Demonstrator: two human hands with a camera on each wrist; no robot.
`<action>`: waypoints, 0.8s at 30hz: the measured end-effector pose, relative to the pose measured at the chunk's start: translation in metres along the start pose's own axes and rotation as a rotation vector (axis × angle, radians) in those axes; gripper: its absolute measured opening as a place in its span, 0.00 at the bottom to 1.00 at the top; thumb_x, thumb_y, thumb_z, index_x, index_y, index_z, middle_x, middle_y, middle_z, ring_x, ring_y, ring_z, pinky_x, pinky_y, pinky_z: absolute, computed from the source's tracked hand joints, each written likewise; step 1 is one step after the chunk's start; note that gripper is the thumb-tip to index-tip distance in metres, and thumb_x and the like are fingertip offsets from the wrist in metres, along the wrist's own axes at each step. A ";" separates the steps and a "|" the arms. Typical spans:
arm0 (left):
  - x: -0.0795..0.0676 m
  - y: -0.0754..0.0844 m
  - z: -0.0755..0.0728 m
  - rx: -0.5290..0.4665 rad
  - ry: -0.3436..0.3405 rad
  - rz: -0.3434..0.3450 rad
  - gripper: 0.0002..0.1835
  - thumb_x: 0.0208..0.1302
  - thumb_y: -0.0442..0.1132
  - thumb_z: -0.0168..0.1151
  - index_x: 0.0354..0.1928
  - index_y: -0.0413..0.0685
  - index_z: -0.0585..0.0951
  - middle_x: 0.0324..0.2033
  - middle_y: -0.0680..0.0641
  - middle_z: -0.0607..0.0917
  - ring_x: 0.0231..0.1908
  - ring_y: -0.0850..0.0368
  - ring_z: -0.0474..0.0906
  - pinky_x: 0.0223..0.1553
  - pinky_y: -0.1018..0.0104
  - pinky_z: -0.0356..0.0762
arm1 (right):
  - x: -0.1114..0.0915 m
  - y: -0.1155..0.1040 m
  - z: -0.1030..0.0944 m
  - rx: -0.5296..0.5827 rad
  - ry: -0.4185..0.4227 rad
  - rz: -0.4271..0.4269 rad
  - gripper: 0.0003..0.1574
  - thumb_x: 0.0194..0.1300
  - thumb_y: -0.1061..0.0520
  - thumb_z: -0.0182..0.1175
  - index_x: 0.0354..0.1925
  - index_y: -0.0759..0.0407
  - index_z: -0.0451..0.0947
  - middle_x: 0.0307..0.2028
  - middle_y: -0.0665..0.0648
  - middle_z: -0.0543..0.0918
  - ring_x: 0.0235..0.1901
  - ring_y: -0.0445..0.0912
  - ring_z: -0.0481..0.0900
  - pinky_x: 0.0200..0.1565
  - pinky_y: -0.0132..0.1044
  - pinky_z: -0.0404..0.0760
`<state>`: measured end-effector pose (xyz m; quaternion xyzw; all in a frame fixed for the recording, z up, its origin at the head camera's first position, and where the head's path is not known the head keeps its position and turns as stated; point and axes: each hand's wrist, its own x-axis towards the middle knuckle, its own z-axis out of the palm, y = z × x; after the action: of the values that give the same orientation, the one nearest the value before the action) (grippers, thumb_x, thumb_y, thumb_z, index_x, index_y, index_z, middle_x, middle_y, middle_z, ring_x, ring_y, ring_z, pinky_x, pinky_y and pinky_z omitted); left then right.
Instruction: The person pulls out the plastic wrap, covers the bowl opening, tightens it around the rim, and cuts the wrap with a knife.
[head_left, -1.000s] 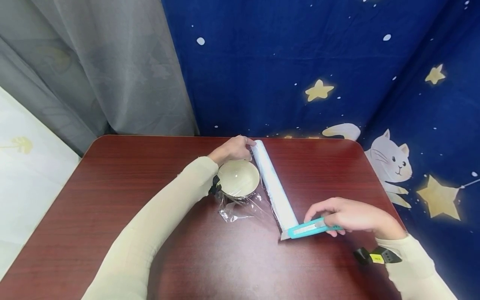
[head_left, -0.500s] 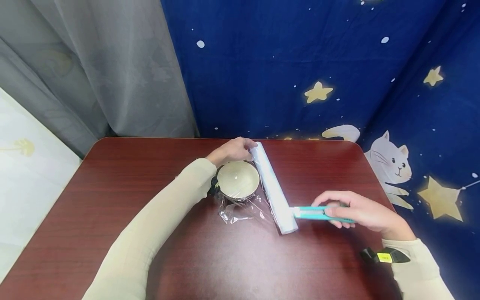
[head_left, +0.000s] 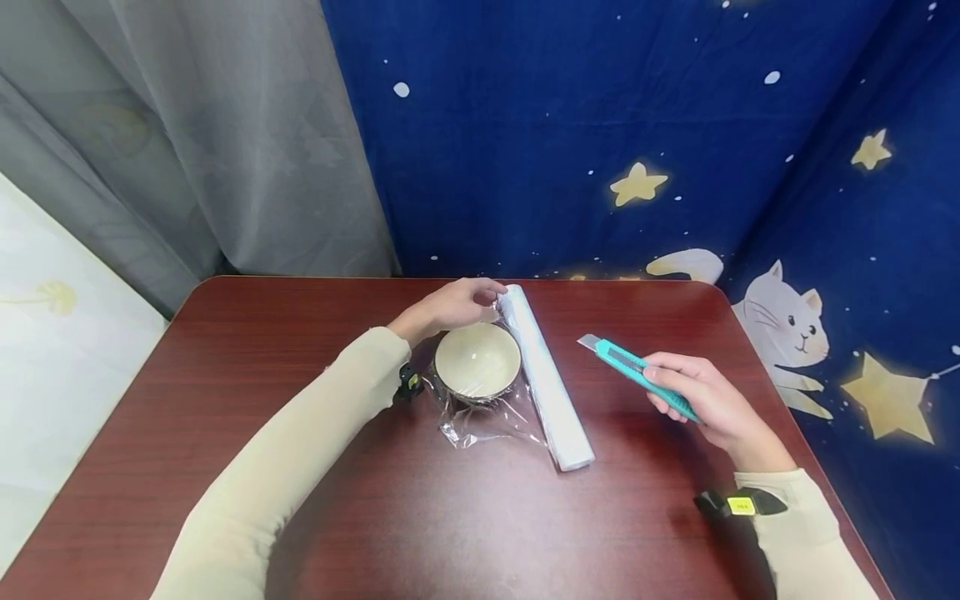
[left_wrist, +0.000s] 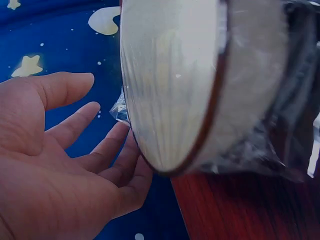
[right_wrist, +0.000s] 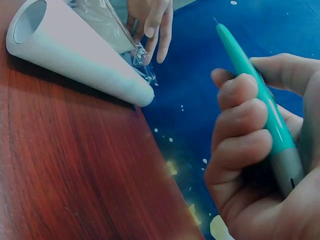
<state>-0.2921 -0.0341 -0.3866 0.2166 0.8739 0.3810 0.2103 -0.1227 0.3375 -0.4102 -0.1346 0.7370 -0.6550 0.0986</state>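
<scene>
In the head view my right hand grips a teal utility knife, its blade out and pointing up and left, apart from the roll. Curled fingers wrap the teal handle in the right wrist view. A white roll of cling film lies slantwise on the table just right of a cream bowl. Clear film stretches over the bowl and bunches beside it. My left hand hovers by the bowl's far rim near the roll's far end; the left wrist view shows its fingers loosely spread, gripping nothing.
The dark red wooden table has its far edge just beyond the roll and left hand. Behind it hang a grey curtain and a blue curtain with stars and a cat.
The knife has come away from the roll's near end, moving up and right, and its blade now points up-left. My left hand has loosened from the roll's far end and shifted slightly left.
</scene>
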 end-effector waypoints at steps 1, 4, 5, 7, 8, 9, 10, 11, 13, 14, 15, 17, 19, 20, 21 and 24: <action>-0.003 -0.001 -0.001 0.008 0.011 0.009 0.30 0.77 0.38 0.64 0.79 0.47 0.76 0.73 0.38 0.79 0.73 0.40 0.74 0.75 0.43 0.70 | 0.000 0.000 0.001 0.018 0.024 0.013 0.14 0.85 0.64 0.53 0.49 0.57 0.87 0.23 0.55 0.79 0.19 0.42 0.72 0.18 0.33 0.69; -0.012 -0.006 -0.002 0.032 0.046 0.033 0.33 0.75 0.38 0.66 0.79 0.44 0.74 0.72 0.37 0.80 0.72 0.40 0.75 0.74 0.45 0.69 | 0.001 0.001 0.004 0.060 0.093 0.048 0.14 0.86 0.62 0.55 0.49 0.54 0.87 0.23 0.53 0.80 0.19 0.39 0.74 0.19 0.27 0.71; -0.015 -0.007 -0.002 0.041 0.056 0.035 0.33 0.75 0.38 0.66 0.80 0.43 0.73 0.71 0.36 0.80 0.72 0.39 0.75 0.74 0.45 0.70 | 0.002 0.001 0.005 0.071 0.114 0.054 0.14 0.86 0.62 0.55 0.49 0.54 0.87 0.23 0.53 0.80 0.19 0.39 0.74 0.19 0.26 0.70; -0.022 -0.010 -0.002 0.064 0.073 0.031 0.34 0.75 0.38 0.67 0.80 0.41 0.72 0.71 0.35 0.80 0.71 0.39 0.77 0.73 0.45 0.71 | 0.003 0.003 0.006 0.070 0.157 0.066 0.13 0.86 0.61 0.55 0.48 0.54 0.87 0.23 0.53 0.80 0.19 0.39 0.74 0.19 0.26 0.70; -0.026 -0.012 -0.002 0.078 0.082 0.029 0.35 0.75 0.39 0.67 0.80 0.40 0.71 0.71 0.35 0.80 0.70 0.38 0.78 0.73 0.45 0.72 | 0.003 0.004 0.007 0.064 0.178 0.072 0.13 0.85 0.61 0.56 0.48 0.54 0.87 0.23 0.53 0.80 0.19 0.39 0.74 0.18 0.26 0.70; -0.029 -0.013 -0.001 0.086 0.087 0.023 0.35 0.76 0.39 0.67 0.81 0.40 0.70 0.71 0.34 0.80 0.69 0.38 0.79 0.73 0.45 0.72 | 0.004 0.004 0.009 0.055 0.199 0.080 0.12 0.85 0.60 0.56 0.48 0.54 0.87 0.24 0.54 0.81 0.19 0.40 0.74 0.18 0.26 0.70; -0.033 -0.015 -0.001 0.096 0.093 0.020 0.35 0.76 0.40 0.67 0.81 0.39 0.70 0.71 0.34 0.80 0.68 0.38 0.80 0.73 0.45 0.72 | 0.005 0.004 0.010 0.045 0.222 0.090 0.12 0.85 0.60 0.56 0.48 0.55 0.87 0.24 0.54 0.81 0.19 0.40 0.74 0.19 0.27 0.70; -0.037 -0.015 0.000 0.106 0.100 0.013 0.35 0.76 0.40 0.66 0.81 0.39 0.69 0.70 0.34 0.81 0.67 0.37 0.81 0.72 0.45 0.73 | 0.006 0.005 0.011 0.029 0.244 0.102 0.11 0.85 0.59 0.56 0.48 0.56 0.87 0.23 0.54 0.80 0.19 0.40 0.74 0.19 0.27 0.70; -0.044 -0.017 0.000 0.118 0.112 -0.003 0.36 0.77 0.42 0.66 0.81 0.38 0.69 0.70 0.34 0.81 0.68 0.37 0.81 0.72 0.45 0.72 | 0.008 0.005 0.014 0.003 0.286 0.130 0.11 0.85 0.59 0.57 0.49 0.58 0.86 0.24 0.54 0.80 0.19 0.41 0.74 0.19 0.28 0.70; -0.048 -0.018 0.001 0.123 0.116 -0.010 0.36 0.77 0.42 0.65 0.81 0.38 0.69 0.70 0.34 0.82 0.68 0.37 0.80 0.73 0.44 0.72 | 0.009 0.006 0.015 -0.007 0.304 0.146 0.11 0.84 0.59 0.56 0.49 0.59 0.85 0.23 0.54 0.80 0.19 0.41 0.74 0.19 0.29 0.70; -0.052 -0.019 0.001 0.122 0.118 -0.020 0.36 0.77 0.43 0.65 0.81 0.38 0.69 0.69 0.34 0.82 0.68 0.37 0.80 0.73 0.44 0.72 | 0.010 0.006 0.017 -0.013 0.322 0.162 0.11 0.84 0.59 0.56 0.50 0.61 0.84 0.23 0.53 0.80 0.19 0.41 0.74 0.19 0.29 0.70; -0.059 -0.022 0.003 0.124 0.122 -0.037 0.36 0.77 0.45 0.64 0.81 0.38 0.69 0.69 0.35 0.82 0.69 0.38 0.79 0.73 0.44 0.71 | 0.013 0.008 0.020 -0.013 0.357 0.194 0.11 0.83 0.59 0.56 0.51 0.63 0.83 0.23 0.53 0.80 0.18 0.41 0.73 0.19 0.29 0.70; -0.064 -0.027 0.005 0.118 0.125 -0.040 0.37 0.77 0.46 0.64 0.80 0.37 0.69 0.68 0.34 0.83 0.69 0.38 0.79 0.73 0.43 0.72 | 0.017 0.010 0.024 -0.001 0.385 0.219 0.12 0.82 0.60 0.54 0.53 0.66 0.80 0.22 0.52 0.79 0.18 0.40 0.72 0.19 0.28 0.69; -0.067 -0.029 0.006 0.116 0.126 -0.041 0.37 0.76 0.46 0.64 0.80 0.37 0.69 0.68 0.34 0.83 0.69 0.38 0.79 0.73 0.43 0.72 | 0.018 0.011 0.026 0.006 0.396 0.230 0.13 0.81 0.60 0.53 0.54 0.67 0.79 0.22 0.51 0.79 0.18 0.40 0.71 0.19 0.28 0.69; -0.065 -0.039 0.008 0.124 0.138 -0.024 0.37 0.76 0.48 0.64 0.79 0.38 0.70 0.67 0.35 0.84 0.68 0.39 0.79 0.72 0.45 0.73 | 0.020 0.012 0.028 0.014 0.405 0.239 0.14 0.81 0.61 0.53 0.56 0.68 0.78 0.22 0.51 0.79 0.17 0.39 0.71 0.18 0.27 0.68; -0.072 -0.045 0.012 0.107 0.141 -0.021 0.37 0.76 0.48 0.64 0.79 0.37 0.70 0.68 0.33 0.82 0.70 0.39 0.78 0.73 0.43 0.72 | 0.025 0.015 0.035 0.023 0.416 0.258 0.19 0.79 0.62 0.50 0.61 0.72 0.75 0.22 0.51 0.78 0.17 0.39 0.69 0.18 0.27 0.67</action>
<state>-0.2361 -0.0934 -0.4134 0.1909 0.9080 0.3457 0.1402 -0.1364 0.2978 -0.4289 0.0997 0.7451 -0.6588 0.0292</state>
